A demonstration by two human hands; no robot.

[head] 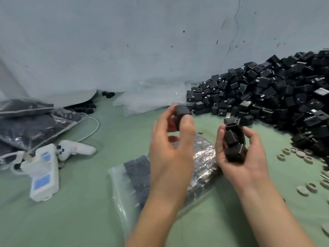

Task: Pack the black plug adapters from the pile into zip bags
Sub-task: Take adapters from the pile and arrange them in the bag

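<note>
Over a green worktop (71, 220), the left hand (170, 150) pinches one black cube-shaped plastic plug adapter (181, 113); the right hand (243, 157) cups a loose stack of adapters (233, 141) above a clear, part-filled zip bag (135, 177). The pile (276, 97) fills the right edge. The stack looks unsteady and could spill

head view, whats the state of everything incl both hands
left hand: pinches one adapter
right hand: holds a stack of adapters
pile: loose, heaped by the wall
bag: lying flat under the hands, part filled
full bags: stacked at left
empty bags: flat beside the pile
</note>
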